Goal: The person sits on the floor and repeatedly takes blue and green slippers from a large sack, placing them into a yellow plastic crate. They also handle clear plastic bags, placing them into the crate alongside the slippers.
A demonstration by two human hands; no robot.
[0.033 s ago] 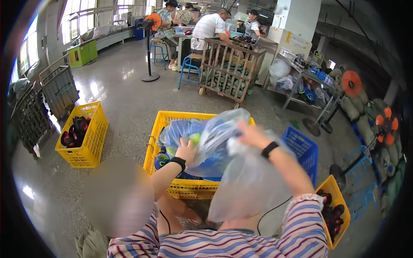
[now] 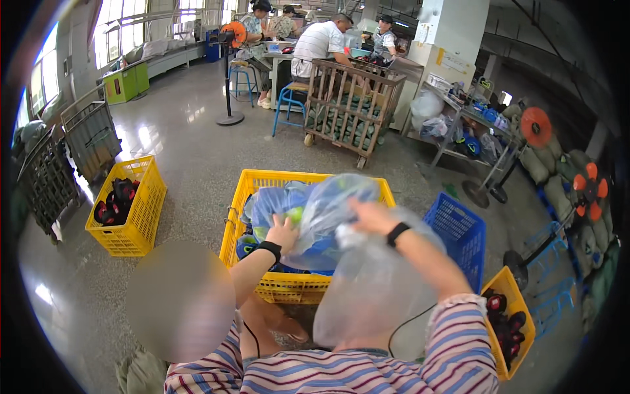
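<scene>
Hands (image 2: pixel 325 226) hold clear bag (image 2: pixel 367 289) over yellow crate (image 2: pixel 295 287) on speckled floor (image 2: pixel 190 164).

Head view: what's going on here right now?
A person in a striped shirt holds a big clear plastic bag over a yellow crate. The left hand presses the bag's side; the right hand grips its top. A blue crate stands to the right, and other people sit at a table behind.

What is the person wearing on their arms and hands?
Both hands are bare, with no gloves. The left hand and the right hand each have a black band at the wrist. The short sleeves are striped pink, white and dark blue.
</scene>
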